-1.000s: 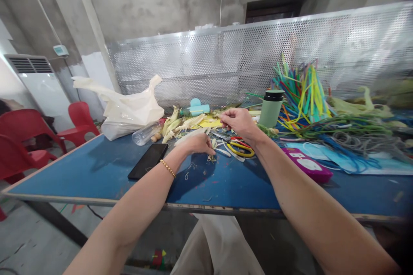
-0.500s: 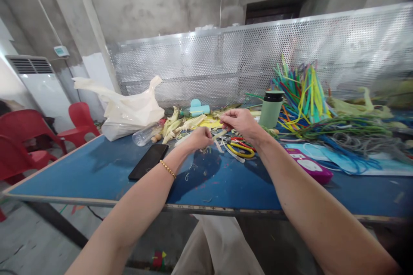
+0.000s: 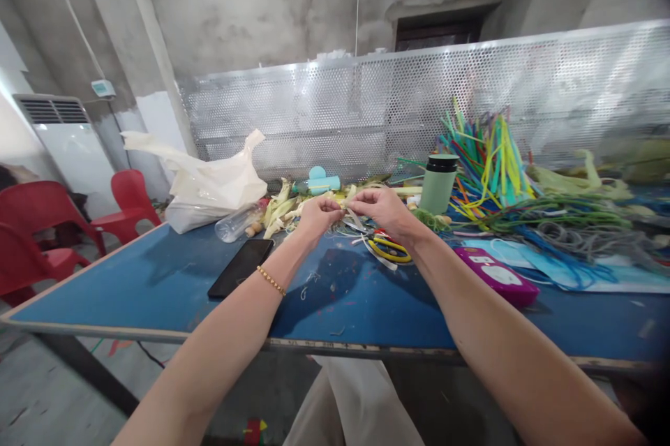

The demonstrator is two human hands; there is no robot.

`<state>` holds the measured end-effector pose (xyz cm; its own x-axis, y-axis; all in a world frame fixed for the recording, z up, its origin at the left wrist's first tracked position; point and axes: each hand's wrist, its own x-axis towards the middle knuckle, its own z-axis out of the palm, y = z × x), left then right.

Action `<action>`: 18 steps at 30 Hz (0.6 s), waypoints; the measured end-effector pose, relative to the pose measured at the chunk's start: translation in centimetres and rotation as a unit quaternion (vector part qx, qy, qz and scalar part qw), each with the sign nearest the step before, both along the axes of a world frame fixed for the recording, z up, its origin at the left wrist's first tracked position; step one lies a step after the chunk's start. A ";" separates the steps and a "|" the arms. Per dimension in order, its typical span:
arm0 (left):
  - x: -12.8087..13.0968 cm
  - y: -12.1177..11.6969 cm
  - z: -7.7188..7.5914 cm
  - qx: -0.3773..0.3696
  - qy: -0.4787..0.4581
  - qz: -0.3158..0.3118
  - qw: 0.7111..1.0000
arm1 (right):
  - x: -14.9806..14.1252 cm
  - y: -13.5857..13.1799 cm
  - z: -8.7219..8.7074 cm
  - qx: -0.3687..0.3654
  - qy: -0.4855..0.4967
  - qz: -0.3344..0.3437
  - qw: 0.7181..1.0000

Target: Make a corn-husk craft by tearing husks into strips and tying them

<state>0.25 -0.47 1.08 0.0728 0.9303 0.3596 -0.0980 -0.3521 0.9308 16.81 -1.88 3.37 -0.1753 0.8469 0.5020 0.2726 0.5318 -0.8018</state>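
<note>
Over the middle of the table, my left hand [image 3: 320, 214] and my right hand [image 3: 386, 210] are close together, fingertips nearly touching. Both are closed in a pinch on a thin pale strip [image 3: 355, 218], which looks like corn husk; the fingers hide part of it. Below my right hand lie pliers with yellow and red handles [image 3: 388, 250], among white strips and scraps. Pale green corn husks [image 3: 280, 209] are heaped beyond my left hand.
A black phone [image 3: 241, 268], a clear plastic bottle [image 3: 235, 224] and a white plastic bag [image 3: 214, 184] are on the left. To the right stand a green tumbler [image 3: 438, 184], a purple power strip [image 3: 497, 275], coloured strips [image 3: 492, 153] and tangled cords [image 3: 565, 212]. A perforated metal panel [image 3: 314, 118] rises behind.
My hands have come closer together, the left moving up and to the right, so the fingertips now nearly meet at the strip. The view has tilted slightly.
</note>
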 end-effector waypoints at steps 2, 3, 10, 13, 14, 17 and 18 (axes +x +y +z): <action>-0.1 -0.2 0.2 0.012 0.021 -0.011 1.000 | -0.1 0.0 0.0 0.012 0.002 -0.015 1.000; -0.2 -0.3 0.3 0.017 0.029 -0.019 0.999 | 0.0 0.0 0.1 0.013 0.004 -0.016 1.000; -0.6 -1.2 1.3 0.017 0.036 -0.039 0.998 | 0.1 -0.5 0.7 -0.023 0.031 0.012 0.999; -0.4 -1.3 1.4 0.037 0.024 0.014 0.999 | 0.2 -0.5 0.6 -0.057 0.055 0.038 0.996; -0.4 -1.3 1.4 0.041 0.017 0.030 0.999 | 0.3 -0.5 0.6 -0.066 0.064 0.050 0.994; -0.4 -1.2 1.5 0.041 -0.008 0.065 0.997 | 0.5 -0.5 0.7 -0.060 0.071 0.069 0.993; -0.4 -1.1 1.5 0.039 -0.015 0.070 0.997 | 0.5 -0.4 0.7 -0.046 0.060 0.068 0.995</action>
<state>-0.12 -1.62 2.55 -0.0679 0.8997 0.4311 -0.0693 -0.4353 0.8976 17.35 -2.32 4.04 -0.2346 0.8631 0.4473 0.1034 0.4797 -0.8713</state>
